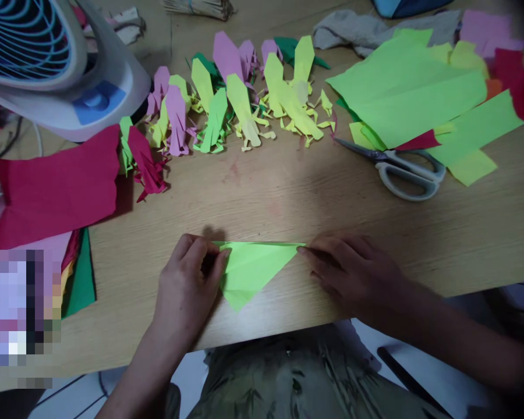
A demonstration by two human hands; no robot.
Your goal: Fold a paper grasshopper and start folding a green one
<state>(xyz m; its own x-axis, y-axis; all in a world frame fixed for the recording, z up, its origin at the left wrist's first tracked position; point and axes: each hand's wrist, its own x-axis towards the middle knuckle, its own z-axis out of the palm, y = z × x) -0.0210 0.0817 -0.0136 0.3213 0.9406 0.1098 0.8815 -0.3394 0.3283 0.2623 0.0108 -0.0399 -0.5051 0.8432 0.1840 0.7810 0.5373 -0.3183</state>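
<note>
Left hand (190,270) pinches folded lime-green paper triangle (257,266) at ten o'clock; right hand (353,269) pinches at two. Grey-handled metal scissors (381,156), two o'clock beyond.

Our sheet (255,270) is lime green, our desk (253,203) light brown with wood grain. We see pink, yellow, green and crimson cutouts (239,96), a white-and-blue fan (76,58), pale-handled grey scissors (388,157), and dark leaf prints on our olive clothing (279,378).
</note>
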